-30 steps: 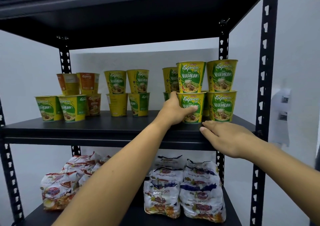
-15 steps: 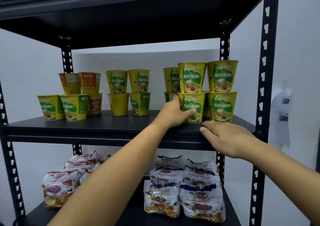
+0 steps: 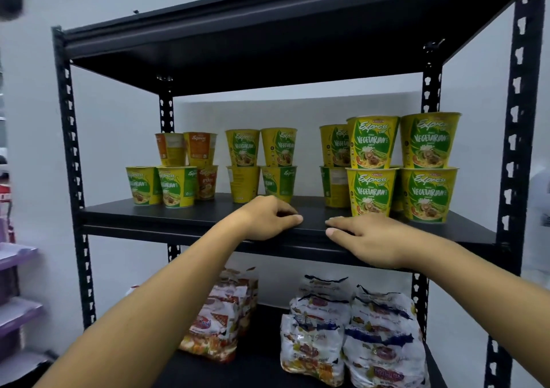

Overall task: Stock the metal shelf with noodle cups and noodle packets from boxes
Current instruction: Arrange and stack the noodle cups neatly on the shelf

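Observation:
Yellow-green vegetarian noodle cups stand two high on the middle board of the black metal shelf (image 3: 193,212): a front right pair of stacks (image 3: 372,192), a middle group (image 3: 242,183), and a left group (image 3: 175,185) with orange cups (image 3: 199,149) behind. My left hand (image 3: 268,218) rests on the board's front edge with bent fingers and holds nothing. My right hand (image 3: 366,238) lies flat on the same edge, just in front of the front right cups. Noodle packets lie on the lower board, red-white ones (image 3: 220,322) at left and blue-white ones (image 3: 357,334) at right.
The top board (image 3: 268,45) hangs low over the stacked cups. Black slotted uprights (image 3: 518,149) frame both sides. Purple drawers (image 3: 18,313) stand at the far left. A bare strip of board runs between the middle and right cup groups.
My left hand has let go of the lower front cup and dropped left onto the shelf edge. The view has swung left; the right hand has stayed on the edge.

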Available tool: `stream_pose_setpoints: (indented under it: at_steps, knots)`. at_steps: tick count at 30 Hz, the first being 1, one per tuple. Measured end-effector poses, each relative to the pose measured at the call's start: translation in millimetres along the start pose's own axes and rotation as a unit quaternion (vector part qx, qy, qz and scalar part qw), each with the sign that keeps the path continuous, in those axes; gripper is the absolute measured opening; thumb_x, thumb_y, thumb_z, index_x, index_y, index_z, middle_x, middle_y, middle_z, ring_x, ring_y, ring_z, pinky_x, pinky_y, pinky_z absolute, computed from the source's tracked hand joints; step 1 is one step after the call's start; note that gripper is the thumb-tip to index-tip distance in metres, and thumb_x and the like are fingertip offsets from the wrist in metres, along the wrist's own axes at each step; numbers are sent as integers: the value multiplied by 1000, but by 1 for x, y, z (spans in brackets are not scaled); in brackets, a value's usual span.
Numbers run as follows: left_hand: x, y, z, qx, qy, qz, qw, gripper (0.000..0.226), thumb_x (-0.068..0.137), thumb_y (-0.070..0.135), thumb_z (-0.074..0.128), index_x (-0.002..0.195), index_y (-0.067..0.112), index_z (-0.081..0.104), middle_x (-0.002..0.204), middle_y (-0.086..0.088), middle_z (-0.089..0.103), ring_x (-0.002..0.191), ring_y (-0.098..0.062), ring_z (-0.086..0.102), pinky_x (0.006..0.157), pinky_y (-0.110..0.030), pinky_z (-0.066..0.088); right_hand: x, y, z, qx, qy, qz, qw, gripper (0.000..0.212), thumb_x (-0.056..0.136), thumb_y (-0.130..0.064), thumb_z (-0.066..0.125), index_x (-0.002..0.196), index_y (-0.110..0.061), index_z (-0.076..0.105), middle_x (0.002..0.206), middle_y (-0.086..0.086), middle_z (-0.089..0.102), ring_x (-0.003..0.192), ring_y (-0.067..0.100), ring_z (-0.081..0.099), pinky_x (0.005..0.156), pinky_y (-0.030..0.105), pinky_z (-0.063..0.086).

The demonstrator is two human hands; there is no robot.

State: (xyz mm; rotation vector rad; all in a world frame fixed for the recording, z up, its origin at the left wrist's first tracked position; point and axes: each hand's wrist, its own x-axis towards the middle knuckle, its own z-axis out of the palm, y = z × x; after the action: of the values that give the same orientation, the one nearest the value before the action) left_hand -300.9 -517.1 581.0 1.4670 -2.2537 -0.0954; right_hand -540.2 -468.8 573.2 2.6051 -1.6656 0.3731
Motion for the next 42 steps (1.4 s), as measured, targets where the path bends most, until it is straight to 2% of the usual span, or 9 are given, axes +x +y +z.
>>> stream_pose_setpoints:
  at_steps: [3,8,12,18,24,28,36,39,42]
  knots:
    - [-14,-19,-10,7,6,-37,999,41,104,51,53,135,29,67,139,5,64,125,-16,57,108,-36,45,29,-29,1,-1,-37,-15,999,61,106,-59,25,159,-31,31,165,-11,29,152,16,26,118,29,20]
    - [-37,-61,-28,13,31,-97,995,39,105,49,51,135,30,68,140,5,65,123,-16,59,104,-31,46,78,-76,7,21,-85,-45,995,54,108,-53,25,159,-36,29,167,-12,23,154,13,19,123,31,13]
    - [-55,-95,-37,3,54,-143,988,41,106,51,46,138,33,65,135,5,66,117,-17,61,101,-32,48,107,-107,13,25,-102,-71,992,49,108,-51,26,157,-43,32,166,-15,25,153,13,21,122,32,13]
    - [-83,-162,-56,15,96,-180,979,42,107,53,42,137,35,64,128,5,65,113,-16,58,99,-36,48,154,-159,29,0,-118,-95,988,53,107,-55,23,159,-43,27,166,-17,21,154,10,18,122,31,11]
    - [-91,-228,-76,19,113,-171,979,42,104,58,44,133,37,67,119,8,66,109,-16,59,96,-36,50,201,-203,43,-6,-122,-78,989,53,106,-60,21,158,-48,24,167,-14,20,154,11,17,123,36,7]
    - [-94,-269,-88,26,113,-149,982,44,103,62,43,134,40,66,122,9,66,112,-16,59,99,-42,52,226,-230,50,-3,-119,-47,992,60,104,-64,22,159,-40,24,168,-13,18,155,12,16,124,35,7]
    - [-92,-321,-106,21,121,-119,985,35,103,56,45,122,41,71,114,6,68,100,-12,59,92,-44,56,245,-254,54,17,-98,17,995,78,98,-75,29,162,-31,18,169,-5,18,155,19,19,122,37,13]
    - [-92,-328,-111,20,135,-111,984,32,104,49,50,122,34,73,112,7,68,98,-13,60,88,-39,57,256,-255,55,60,-85,36,994,93,86,-86,36,161,-35,19,168,-4,22,152,21,26,121,40,19]
    - [-91,-338,-118,7,171,-109,979,30,103,44,56,123,30,74,113,7,70,97,-14,60,83,-33,55,261,-264,54,130,-56,49,989,89,89,-78,47,161,-33,18,166,0,28,149,24,32,119,39,25]
